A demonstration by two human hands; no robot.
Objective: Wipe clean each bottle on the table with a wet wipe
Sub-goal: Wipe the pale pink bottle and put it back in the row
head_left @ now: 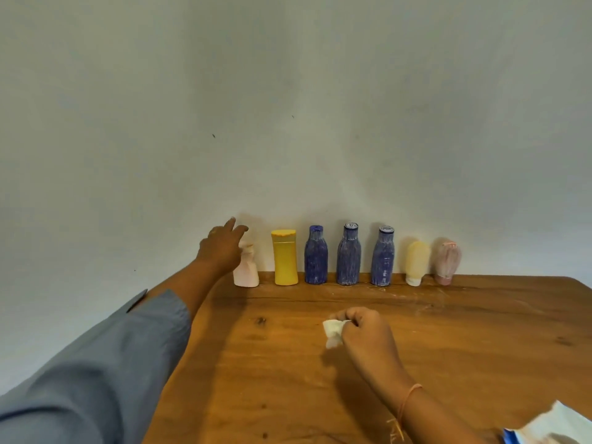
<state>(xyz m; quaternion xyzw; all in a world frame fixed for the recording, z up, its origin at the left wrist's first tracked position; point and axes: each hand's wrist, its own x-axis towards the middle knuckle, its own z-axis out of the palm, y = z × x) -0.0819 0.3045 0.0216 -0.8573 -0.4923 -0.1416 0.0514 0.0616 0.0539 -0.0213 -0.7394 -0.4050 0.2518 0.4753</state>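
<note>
Several bottles stand in a row along the far edge of the wooden table (448, 347), against the wall. From the left: a pale pink bottle (248, 274), a yellow bottle (285, 259), three blue bottles (316, 256) streaked with white, a cream tube (416, 262) and a pink tube (447, 261). My left hand (221, 248) is stretched out in front of the top of the pale pink bottle, fingers extended; contact is unclear. My right hand (365, 334) hovers over the table's middle and pinches a crumpled white wet wipe (333, 331).
A blue and white wipe packet (551, 427) lies at the bottom right corner of the table. White dusty smears mark the wood near the tubes. The plain wall stands right behind the bottles.
</note>
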